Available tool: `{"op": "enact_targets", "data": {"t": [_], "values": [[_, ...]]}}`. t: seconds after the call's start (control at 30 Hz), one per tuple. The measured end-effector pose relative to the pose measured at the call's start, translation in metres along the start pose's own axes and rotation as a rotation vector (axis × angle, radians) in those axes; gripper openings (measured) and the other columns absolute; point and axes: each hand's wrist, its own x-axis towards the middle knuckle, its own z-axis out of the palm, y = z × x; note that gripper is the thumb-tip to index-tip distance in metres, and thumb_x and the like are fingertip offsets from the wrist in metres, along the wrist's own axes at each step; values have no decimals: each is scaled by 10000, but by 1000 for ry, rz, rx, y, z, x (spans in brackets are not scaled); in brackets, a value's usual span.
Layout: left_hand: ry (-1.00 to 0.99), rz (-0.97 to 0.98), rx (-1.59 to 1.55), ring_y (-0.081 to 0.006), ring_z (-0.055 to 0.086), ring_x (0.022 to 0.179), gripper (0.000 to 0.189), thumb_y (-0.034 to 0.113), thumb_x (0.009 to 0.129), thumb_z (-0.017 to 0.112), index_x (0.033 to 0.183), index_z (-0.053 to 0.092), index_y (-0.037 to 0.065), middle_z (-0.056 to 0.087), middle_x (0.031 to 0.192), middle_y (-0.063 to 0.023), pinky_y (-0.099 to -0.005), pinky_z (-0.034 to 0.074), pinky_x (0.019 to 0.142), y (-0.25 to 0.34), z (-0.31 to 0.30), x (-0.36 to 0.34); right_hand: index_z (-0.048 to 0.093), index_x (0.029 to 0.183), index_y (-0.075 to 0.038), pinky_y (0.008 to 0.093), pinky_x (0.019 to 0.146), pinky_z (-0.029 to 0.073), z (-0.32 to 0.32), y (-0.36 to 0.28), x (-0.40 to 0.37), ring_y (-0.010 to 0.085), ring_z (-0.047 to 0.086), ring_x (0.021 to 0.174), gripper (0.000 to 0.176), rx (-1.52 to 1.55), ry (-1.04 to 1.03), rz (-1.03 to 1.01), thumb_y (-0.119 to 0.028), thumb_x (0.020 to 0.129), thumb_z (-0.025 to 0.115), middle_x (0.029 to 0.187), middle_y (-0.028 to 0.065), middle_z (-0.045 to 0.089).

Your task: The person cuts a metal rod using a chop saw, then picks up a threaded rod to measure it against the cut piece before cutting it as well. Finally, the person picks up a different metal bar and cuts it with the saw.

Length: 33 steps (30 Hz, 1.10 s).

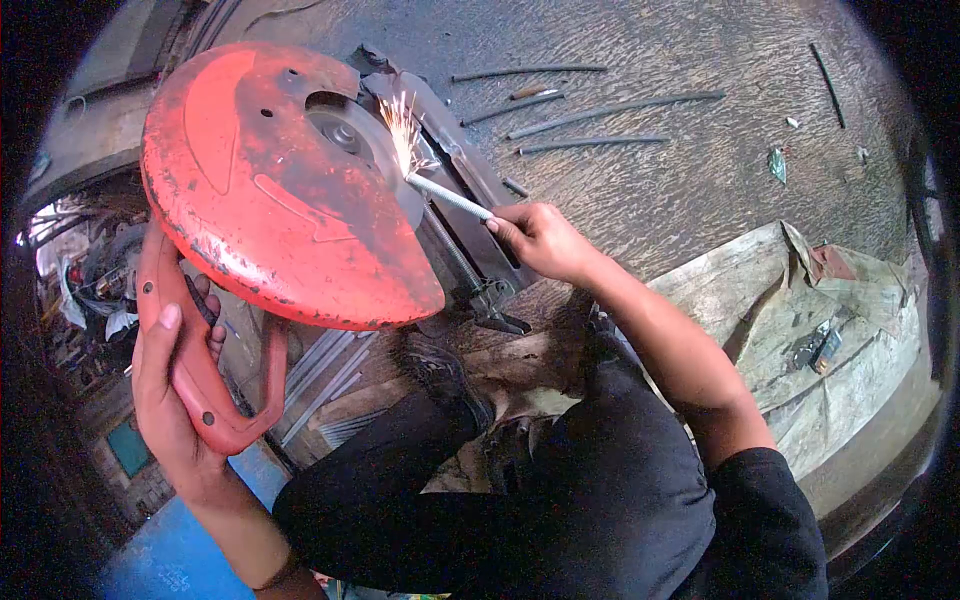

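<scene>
Gripping the red curved plastic handle (pixel 215 400) below the round red steel saw guard (pixel 270 190), left hand (pixel 170 390) is clenched. Right hand (pixel 540 240) pinches a thin grey threaded metal rod (pixel 450 197) just right of the guard; sparks (pixel 403 125) at its tip. Cut judged underway, not finished.

Metal workshop: red chop saw (pixel 270 190) throwing sparks (pixel 402 125), steel rods (pixel 590 125) on floor.
</scene>
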Motion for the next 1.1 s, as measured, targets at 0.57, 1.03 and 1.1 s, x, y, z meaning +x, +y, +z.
{"op": "enact_targets", "data": {"t": [0.57, 1.03, 1.1], "values": [[-27, 32, 46, -191, 559, 910, 456, 199, 849, 590, 1211, 452, -42, 559, 1023, -123, -314, 449, 827, -5, -6, 5, 597, 963, 25, 345, 540, 423, -14, 2, -7, 226, 548, 578, 258, -25, 39, -1, -205, 902, 494, 648, 114, 554], [24, 58, -11, -226, 553, 959, 488, 209, 845, 589, 1225, 430, -53, 534, 1096, -163, -344, 439, 889, -4, 6, -1, 504, 1228, 2, 293, 759, 451, 5, 7, 3, 100, 532, 829, 335, 180, -146, 68, -160, 938, 462, 882, 95, 636], [30, 65, -27, -222, 553, 958, 494, 211, 845, 589, 1227, 427, -55, 533, 1095, -163, -344, 438, 891, -4, 7, -2, 502, 1224, 10, 302, 787, 451, 7, 4, 3, 103, 532, 856, 336, 125, -109, 36, -151, 931, 470, 910, 128, 644]]}}
